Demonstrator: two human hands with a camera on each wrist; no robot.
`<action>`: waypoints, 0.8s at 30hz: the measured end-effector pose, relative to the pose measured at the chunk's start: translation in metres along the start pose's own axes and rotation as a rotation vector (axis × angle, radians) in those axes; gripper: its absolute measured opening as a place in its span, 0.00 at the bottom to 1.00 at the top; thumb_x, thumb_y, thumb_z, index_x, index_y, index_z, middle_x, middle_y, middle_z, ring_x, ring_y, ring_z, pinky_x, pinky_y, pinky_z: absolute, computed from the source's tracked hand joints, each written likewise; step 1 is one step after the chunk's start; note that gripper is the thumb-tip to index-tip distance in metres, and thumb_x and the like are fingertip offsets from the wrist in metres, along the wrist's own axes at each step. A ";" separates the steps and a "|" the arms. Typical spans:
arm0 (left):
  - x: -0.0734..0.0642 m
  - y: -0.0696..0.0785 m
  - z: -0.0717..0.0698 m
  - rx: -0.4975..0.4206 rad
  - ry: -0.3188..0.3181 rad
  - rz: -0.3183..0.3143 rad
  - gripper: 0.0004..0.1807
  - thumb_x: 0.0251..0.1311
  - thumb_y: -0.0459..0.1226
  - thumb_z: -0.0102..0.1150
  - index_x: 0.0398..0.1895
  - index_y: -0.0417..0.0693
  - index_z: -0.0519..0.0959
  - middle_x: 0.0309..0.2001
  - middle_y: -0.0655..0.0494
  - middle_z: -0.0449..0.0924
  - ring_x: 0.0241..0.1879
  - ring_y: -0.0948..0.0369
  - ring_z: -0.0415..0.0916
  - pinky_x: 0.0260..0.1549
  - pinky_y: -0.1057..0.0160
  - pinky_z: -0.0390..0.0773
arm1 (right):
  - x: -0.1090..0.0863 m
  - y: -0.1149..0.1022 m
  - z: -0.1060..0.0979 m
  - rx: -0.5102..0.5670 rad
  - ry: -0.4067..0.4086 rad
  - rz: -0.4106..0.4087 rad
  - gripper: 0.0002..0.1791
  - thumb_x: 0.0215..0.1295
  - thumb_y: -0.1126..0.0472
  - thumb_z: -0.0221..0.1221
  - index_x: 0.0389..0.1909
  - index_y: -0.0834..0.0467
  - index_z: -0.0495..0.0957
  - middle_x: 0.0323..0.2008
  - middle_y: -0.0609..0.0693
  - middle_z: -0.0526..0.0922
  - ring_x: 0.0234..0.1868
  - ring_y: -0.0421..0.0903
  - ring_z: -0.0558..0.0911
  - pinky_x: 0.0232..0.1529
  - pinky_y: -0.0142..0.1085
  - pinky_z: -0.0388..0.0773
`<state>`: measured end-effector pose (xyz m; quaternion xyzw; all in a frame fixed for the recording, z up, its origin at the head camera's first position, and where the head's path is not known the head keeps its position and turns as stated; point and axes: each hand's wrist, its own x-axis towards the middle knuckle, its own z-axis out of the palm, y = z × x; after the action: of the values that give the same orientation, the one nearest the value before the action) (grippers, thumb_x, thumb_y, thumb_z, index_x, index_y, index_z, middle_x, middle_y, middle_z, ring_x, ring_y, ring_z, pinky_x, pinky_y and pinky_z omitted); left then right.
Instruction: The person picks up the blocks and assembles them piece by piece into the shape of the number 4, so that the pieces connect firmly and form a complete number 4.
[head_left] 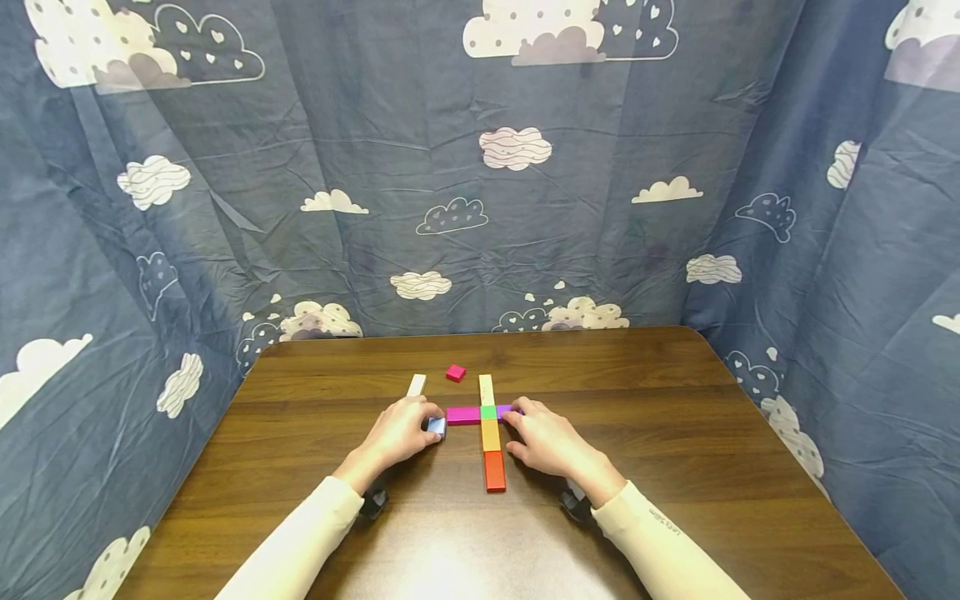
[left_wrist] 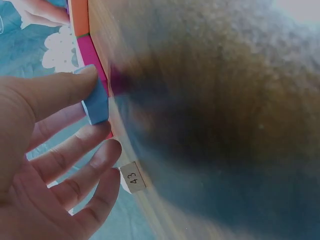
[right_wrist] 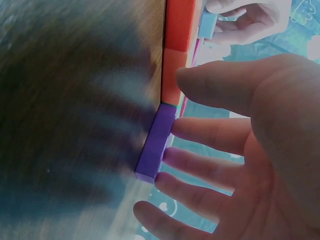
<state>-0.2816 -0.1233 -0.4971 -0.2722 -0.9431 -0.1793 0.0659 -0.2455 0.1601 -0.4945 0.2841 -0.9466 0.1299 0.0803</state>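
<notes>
My left hand [head_left: 397,429] pinches a light blue block [left_wrist: 96,107] between thumb and finger, by the left end of a magenta block [head_left: 462,416]. The other fingers of that hand are loosely bent. My right hand [head_left: 551,442] rests its fingertips on a purple block [right_wrist: 155,142], fingers extended, thumb beside an orange block [head_left: 490,435]. A green block [head_left: 488,412] sits at the centre of a cross, with magenta left, purple right, pale yellow block [head_left: 486,389] behind, orange then a red block [head_left: 494,472] in front.
A white block [head_left: 417,385] lies just beyond the left hand; a pale block face marked 43 [left_wrist: 132,177] shows near its fingers. One small crimson block [head_left: 455,373] lies farther back. The wooden table [head_left: 645,375] ends at a cloud-patterned curtain [head_left: 420,242].
</notes>
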 end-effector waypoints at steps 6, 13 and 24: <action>0.001 -0.002 0.002 -0.007 0.014 -0.065 0.13 0.51 0.40 0.76 0.42 0.54 0.87 0.36 0.61 0.79 0.35 0.60 0.76 0.35 0.53 0.77 | 0.000 0.000 0.001 -0.006 0.002 0.001 0.25 0.60 0.56 0.69 0.57 0.59 0.81 0.53 0.55 0.76 0.53 0.54 0.78 0.48 0.52 0.79; 0.007 -0.004 0.007 -0.006 0.021 -0.107 0.12 0.52 0.41 0.75 0.41 0.54 0.87 0.37 0.59 0.81 0.35 0.59 0.77 0.33 0.53 0.77 | 0.000 -0.002 -0.001 0.001 0.012 -0.007 0.25 0.60 0.57 0.69 0.57 0.60 0.81 0.52 0.55 0.76 0.53 0.54 0.78 0.49 0.52 0.78; 0.012 -0.006 0.008 -0.015 0.018 -0.129 0.12 0.51 0.40 0.76 0.40 0.55 0.87 0.36 0.58 0.81 0.34 0.58 0.76 0.32 0.52 0.76 | 0.001 -0.002 -0.002 0.007 -0.012 -0.006 0.25 0.60 0.57 0.69 0.57 0.61 0.80 0.55 0.59 0.76 0.57 0.55 0.76 0.51 0.54 0.78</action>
<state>-0.2952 -0.1187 -0.5033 -0.2097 -0.9567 -0.1927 0.0605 -0.2447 0.1585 -0.4917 0.2881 -0.9457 0.1313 0.0737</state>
